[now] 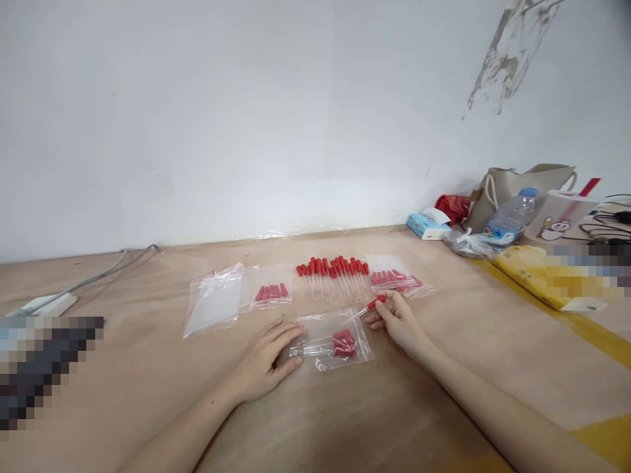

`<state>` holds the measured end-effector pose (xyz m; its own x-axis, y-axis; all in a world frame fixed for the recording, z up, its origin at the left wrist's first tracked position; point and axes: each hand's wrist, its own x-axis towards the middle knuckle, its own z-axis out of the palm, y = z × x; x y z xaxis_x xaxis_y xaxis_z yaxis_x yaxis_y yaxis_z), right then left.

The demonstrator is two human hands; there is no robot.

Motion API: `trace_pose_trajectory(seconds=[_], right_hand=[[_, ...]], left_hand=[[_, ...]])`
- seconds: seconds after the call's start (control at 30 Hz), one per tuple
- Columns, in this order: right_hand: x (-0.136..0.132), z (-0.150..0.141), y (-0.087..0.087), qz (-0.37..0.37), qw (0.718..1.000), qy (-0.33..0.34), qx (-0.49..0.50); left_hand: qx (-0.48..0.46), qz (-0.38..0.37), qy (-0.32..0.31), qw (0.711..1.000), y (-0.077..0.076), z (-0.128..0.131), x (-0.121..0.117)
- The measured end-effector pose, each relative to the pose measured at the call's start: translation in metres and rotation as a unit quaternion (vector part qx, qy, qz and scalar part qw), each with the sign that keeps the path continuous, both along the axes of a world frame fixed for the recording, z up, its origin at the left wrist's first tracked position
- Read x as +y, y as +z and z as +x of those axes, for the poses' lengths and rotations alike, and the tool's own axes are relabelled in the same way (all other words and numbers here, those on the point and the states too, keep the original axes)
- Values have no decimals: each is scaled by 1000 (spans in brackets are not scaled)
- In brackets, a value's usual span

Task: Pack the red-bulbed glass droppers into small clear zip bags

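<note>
Right hand: fingers pinching one dropper (red-topped), its tip at the edge of a clear bag. Left hand: fingers spread, touching the bag. Loose droppers: behind, on the worktop.

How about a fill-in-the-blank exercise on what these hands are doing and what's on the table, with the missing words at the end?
1. The right hand holds a dropper by its ____-colored bulb.
2. Of its left and right ends, the clear bag is touched by the left hand at its ____ end.
3. The loose droppers lie with their bulbs toward the white ____.
4. The plastic bottle has a ____-colored cap.

Missing words: red; left; wall; blue.
</note>
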<state>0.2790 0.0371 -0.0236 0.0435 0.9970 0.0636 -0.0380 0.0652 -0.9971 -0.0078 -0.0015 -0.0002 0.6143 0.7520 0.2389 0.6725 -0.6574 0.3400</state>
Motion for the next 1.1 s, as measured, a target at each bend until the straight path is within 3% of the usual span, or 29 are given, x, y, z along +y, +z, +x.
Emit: trace_pose_trajectory(seconds=[0.07, 0.17, 0.3, 0.47, 0.57, 0.73, 0.93, 1.1], right_hand=[[0, 3, -2, 52, 991, 16, -124], [0, 3, -3, 139, 943, 31, -301], [1, -6, -2, 180, 902, 45, -391], [-3, -13, 3, 151, 863, 103, -470], [-1, -6, 9, 148, 869, 114, -457], [29, -4, 24, 107, 908, 49, -403], [88, -40, 34, 74, 883, -66, -459], [114, -58, 33, 14, 878, -97, -468]], left_hand=[[1, 4, 7, 1000, 1, 0, -1], [9, 2, 10, 1000, 1, -1, -1], [19, 2, 8, 1000, -1, -1, 0], [7, 8, -9, 1000, -1, -1, 1], [20, 4, -22, 1000, 0, 0, 1], [24, 8, -31, 999, 0, 0, 2], [35, 11, -34, 999, -1, 1, 1], [36, 2, -36, 999, 0, 1, 0]])
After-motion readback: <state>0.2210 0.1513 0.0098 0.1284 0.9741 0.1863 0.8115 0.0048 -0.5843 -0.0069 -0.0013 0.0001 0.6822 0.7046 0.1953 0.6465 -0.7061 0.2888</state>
